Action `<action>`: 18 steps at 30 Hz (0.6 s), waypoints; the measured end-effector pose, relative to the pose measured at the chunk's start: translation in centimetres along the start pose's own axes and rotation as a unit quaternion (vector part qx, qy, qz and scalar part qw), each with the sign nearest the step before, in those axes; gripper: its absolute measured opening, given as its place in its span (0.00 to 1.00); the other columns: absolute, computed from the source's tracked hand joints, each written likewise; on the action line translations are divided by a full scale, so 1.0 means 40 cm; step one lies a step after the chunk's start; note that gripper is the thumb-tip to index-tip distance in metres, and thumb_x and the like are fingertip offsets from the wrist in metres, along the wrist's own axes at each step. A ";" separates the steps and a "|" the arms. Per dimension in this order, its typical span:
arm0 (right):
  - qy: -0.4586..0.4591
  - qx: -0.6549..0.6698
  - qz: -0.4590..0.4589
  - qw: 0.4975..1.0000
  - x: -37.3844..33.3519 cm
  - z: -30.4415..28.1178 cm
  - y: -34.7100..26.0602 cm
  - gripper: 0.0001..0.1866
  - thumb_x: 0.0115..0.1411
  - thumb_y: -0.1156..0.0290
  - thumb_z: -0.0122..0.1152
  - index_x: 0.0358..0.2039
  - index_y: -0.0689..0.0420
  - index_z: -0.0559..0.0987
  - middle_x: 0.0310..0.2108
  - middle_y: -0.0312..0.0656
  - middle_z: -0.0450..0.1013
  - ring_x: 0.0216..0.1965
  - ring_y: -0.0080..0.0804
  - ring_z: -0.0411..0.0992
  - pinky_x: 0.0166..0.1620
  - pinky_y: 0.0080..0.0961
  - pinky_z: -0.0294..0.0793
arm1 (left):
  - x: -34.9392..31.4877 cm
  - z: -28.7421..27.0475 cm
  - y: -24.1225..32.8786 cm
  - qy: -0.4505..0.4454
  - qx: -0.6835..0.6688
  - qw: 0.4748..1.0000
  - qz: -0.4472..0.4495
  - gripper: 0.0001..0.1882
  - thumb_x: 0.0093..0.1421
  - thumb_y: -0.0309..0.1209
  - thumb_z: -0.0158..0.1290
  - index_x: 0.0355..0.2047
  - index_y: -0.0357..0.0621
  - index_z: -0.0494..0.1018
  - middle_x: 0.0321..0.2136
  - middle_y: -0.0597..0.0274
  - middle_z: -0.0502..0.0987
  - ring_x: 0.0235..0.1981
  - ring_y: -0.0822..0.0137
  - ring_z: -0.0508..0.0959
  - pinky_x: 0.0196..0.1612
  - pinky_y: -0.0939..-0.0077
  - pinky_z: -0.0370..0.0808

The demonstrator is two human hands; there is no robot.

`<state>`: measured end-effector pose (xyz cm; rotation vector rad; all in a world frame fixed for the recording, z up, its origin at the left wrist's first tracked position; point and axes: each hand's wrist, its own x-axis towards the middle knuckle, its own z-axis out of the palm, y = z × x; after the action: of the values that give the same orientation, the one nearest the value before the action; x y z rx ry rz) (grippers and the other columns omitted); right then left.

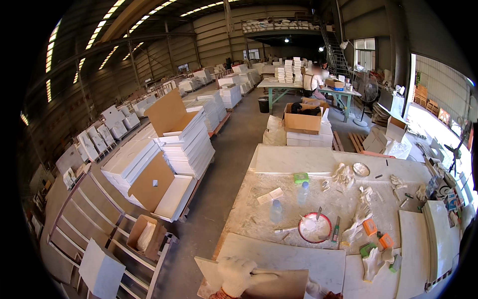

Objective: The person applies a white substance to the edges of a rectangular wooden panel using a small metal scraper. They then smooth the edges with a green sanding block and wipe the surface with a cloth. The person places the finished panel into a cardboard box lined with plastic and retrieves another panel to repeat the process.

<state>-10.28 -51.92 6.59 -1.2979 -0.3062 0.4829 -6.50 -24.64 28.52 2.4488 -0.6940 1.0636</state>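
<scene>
Currently: left grip [236, 274], clasped over pale panel [284, 286]; right grip [314, 288], mostly cropped, closure unclear. Support panel evenly, edges unknocked.

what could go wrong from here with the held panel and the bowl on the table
The pale flat panel held in the white-gloved left hand might slip and chip against the light stone-like slab beside it. The round red-rimmed bowl of white material, with a slim tool sticking out, could get knocked.
</scene>
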 end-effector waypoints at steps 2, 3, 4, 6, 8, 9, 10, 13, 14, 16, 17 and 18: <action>-0.020 -0.031 0.059 0.998 -0.092 0.070 0.042 0.26 0.67 0.54 0.53 0.57 0.61 0.74 0.44 0.42 0.78 0.46 0.32 0.73 0.52 0.33 0.71 | -0.010 0.005 -0.002 -0.006 0.008 1.000 -0.005 0.33 0.35 0.62 0.69 0.07 0.54 0.61 0.07 0.70 0.62 0.11 0.66 0.66 0.18 0.72 0.58; -0.008 -0.048 0.077 0.996 -0.130 0.091 0.069 0.26 0.67 0.54 0.53 0.57 0.61 0.74 0.44 0.42 0.78 0.47 0.32 0.73 0.52 0.33 0.71 | -0.013 0.004 -0.001 -0.013 0.013 1.000 -0.006 0.34 0.36 0.61 0.69 0.07 0.54 0.59 0.07 0.69 0.62 0.11 0.66 0.66 0.18 0.70 0.58; 0.010 -0.066 0.089 0.994 -0.160 0.102 0.092 0.26 0.67 0.54 0.53 0.57 0.61 0.74 0.45 0.42 0.78 0.47 0.32 0.73 0.52 0.33 0.71 | -0.016 0.005 -0.002 -0.019 0.017 1.000 -0.008 0.34 0.37 0.61 0.69 0.07 0.54 0.58 0.07 0.69 0.62 0.11 0.66 0.66 0.18 0.69 0.58; 0.059 -0.098 0.095 0.989 -0.216 0.127 0.136 0.26 0.67 0.54 0.54 0.57 0.61 0.74 0.45 0.42 0.78 0.47 0.32 0.73 0.52 0.33 0.70 | -0.021 0.007 -0.007 -0.023 0.010 1.000 -0.015 0.33 0.35 0.60 0.69 0.06 0.53 0.60 0.07 0.67 0.63 0.11 0.64 0.66 0.19 0.68 0.58; 0.107 -0.105 0.088 0.985 -0.254 0.157 0.175 0.26 0.66 0.54 0.55 0.57 0.60 0.74 0.45 0.42 0.78 0.48 0.33 0.73 0.52 0.33 0.70 | -0.017 0.001 -0.001 -0.024 0.005 0.999 -0.022 0.32 0.34 0.58 0.70 0.06 0.52 0.61 0.08 0.65 0.65 0.12 0.62 0.67 0.20 0.67 0.58; 0.135 -0.092 0.080 0.983 -0.266 0.174 0.193 0.26 0.66 0.54 0.55 0.57 0.60 0.74 0.45 0.42 0.78 0.48 0.33 0.73 0.53 0.33 0.70 | -0.010 -0.004 0.004 -0.025 0.005 0.999 -0.026 0.31 0.34 0.57 0.70 0.06 0.51 0.62 0.08 0.65 0.65 0.12 0.61 0.67 0.20 0.67 0.58; 0.161 -0.087 0.074 0.980 -0.274 0.192 0.209 0.26 0.66 0.54 0.55 0.57 0.60 0.74 0.46 0.42 0.78 0.48 0.33 0.73 0.53 0.33 0.70 | -0.004 -0.007 0.009 -0.025 0.004 0.999 -0.030 0.31 0.33 0.56 0.70 0.07 0.51 0.63 0.09 0.64 0.66 0.12 0.60 0.68 0.21 0.66 0.59; 0.256 -0.049 0.042 0.965 -0.255 0.252 0.157 0.22 0.65 0.61 0.56 0.55 0.60 0.76 0.46 0.42 0.78 0.49 0.32 0.72 0.53 0.32 0.69 | -0.004 -0.005 0.016 -0.020 -0.040 0.998 -0.052 0.29 0.32 0.54 0.71 0.07 0.48 0.65 0.09 0.62 0.67 0.14 0.58 0.68 0.22 0.64 0.60; 0.268 -0.041 0.024 0.962 -0.249 0.267 0.144 0.22 0.63 0.60 0.57 0.53 0.60 0.76 0.45 0.43 0.78 0.47 0.33 0.73 0.52 0.33 0.70 | -0.005 -0.015 0.022 -0.029 -0.031 0.997 -0.059 0.28 0.31 0.52 0.71 0.08 0.46 0.67 0.10 0.62 0.68 0.15 0.57 0.69 0.23 0.64 0.61; 0.291 -0.033 -0.013 0.956 -0.248 0.271 0.122 0.22 0.61 0.59 0.60 0.51 0.60 0.78 0.41 0.44 0.79 0.44 0.34 0.75 0.50 0.34 0.71 | -0.002 -0.037 0.022 -0.010 -0.025 0.998 -0.056 0.27 0.33 0.53 0.70 0.08 0.47 0.68 0.09 0.62 0.68 0.13 0.57 0.69 0.21 0.64 0.61; 0.310 -0.079 0.029 0.947 -0.258 0.258 0.113 0.23 0.60 0.57 0.61 0.50 0.60 0.78 0.39 0.46 0.79 0.42 0.35 0.76 0.48 0.34 0.72 | -0.001 -0.045 0.021 0.000 -0.023 0.998 -0.055 0.27 0.34 0.53 0.70 0.08 0.47 0.69 0.09 0.62 0.67 0.13 0.57 0.69 0.20 0.65 0.61; 0.324 -0.120 0.072 0.936 -0.269 0.251 0.106 0.24 0.58 0.56 0.62 0.48 0.60 0.79 0.37 0.47 0.79 0.40 0.37 0.76 0.47 0.35 0.73 | -0.002 -0.055 0.017 0.009 -0.036 0.997 -0.072 0.26 0.35 0.51 0.70 0.08 0.46 0.69 0.09 0.62 0.68 0.13 0.57 0.69 0.20 0.65 0.61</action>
<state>-25.09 -48.08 5.53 -1.6484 0.2948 0.1184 -8.20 -24.03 29.97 2.3855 -0.5306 0.9853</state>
